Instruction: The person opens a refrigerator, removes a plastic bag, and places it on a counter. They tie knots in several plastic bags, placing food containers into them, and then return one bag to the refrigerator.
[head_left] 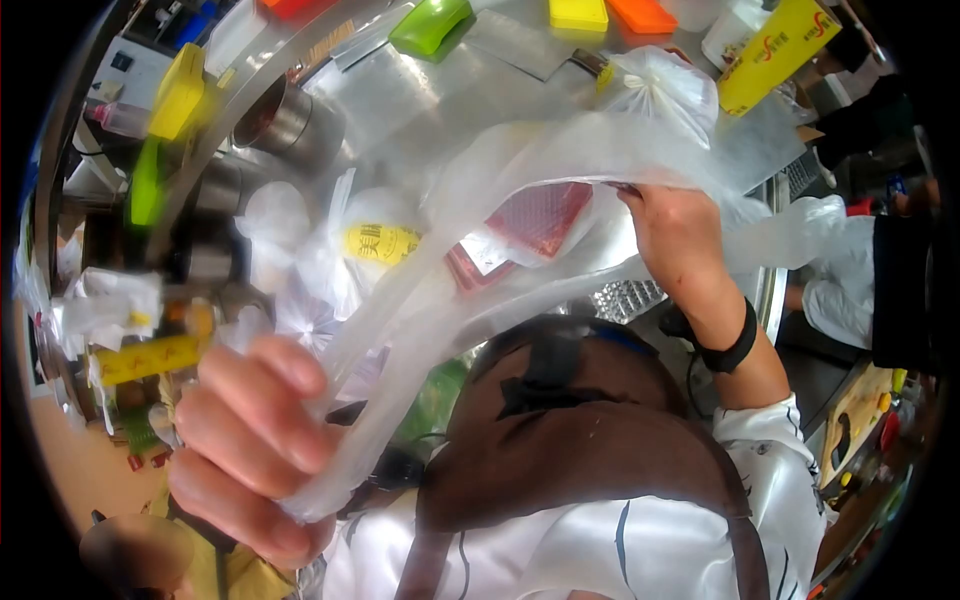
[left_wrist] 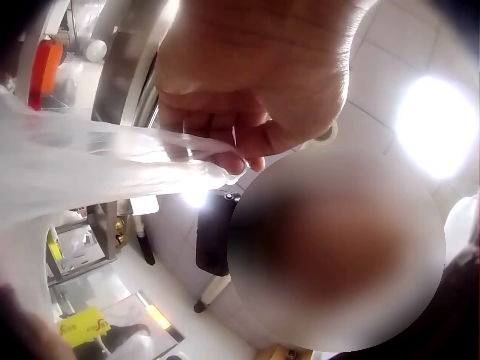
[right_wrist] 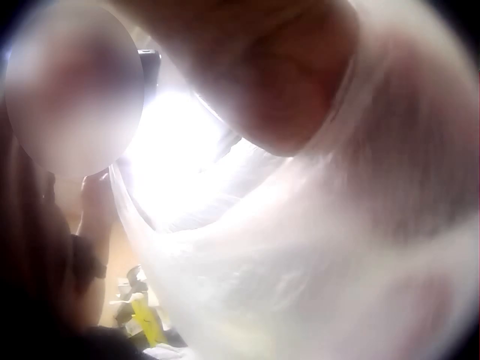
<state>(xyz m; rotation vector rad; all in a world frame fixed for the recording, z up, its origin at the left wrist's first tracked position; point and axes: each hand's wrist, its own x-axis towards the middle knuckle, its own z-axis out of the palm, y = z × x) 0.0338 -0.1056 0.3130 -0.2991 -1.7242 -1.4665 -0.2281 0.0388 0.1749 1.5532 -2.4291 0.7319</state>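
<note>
A translucent white plastic bag (head_left: pixel 400 375) is stretched between my two hands, its mouth facing me. My left hand (head_left: pixel 255 440) grips one handle, fingers curled round it; the left wrist view shows the bunched film (left_wrist: pixel 187 169) at the fingertips. At the other side of the mouth, my right hand (head_left: pixel 682 235) holds the rim, its fingertips hidden by the film. Within the bag's opening lies a reddish pack (head_left: pixel 545 218) with a mesh-like surface and a white label (head_left: pixel 484 255). White film (right_wrist: pixel 247 285) covers much of the right wrist view.
Beyond the bag is a metal counter (head_left: pixel 400 110) with a green container (head_left: pixel 430 28) and a yellow one (head_left: pixel 578 13). A knotted white bag (head_left: pixel 660 90) stands at the back. A steel pot (head_left: pixel 272 115) and several filled bags are to the left.
</note>
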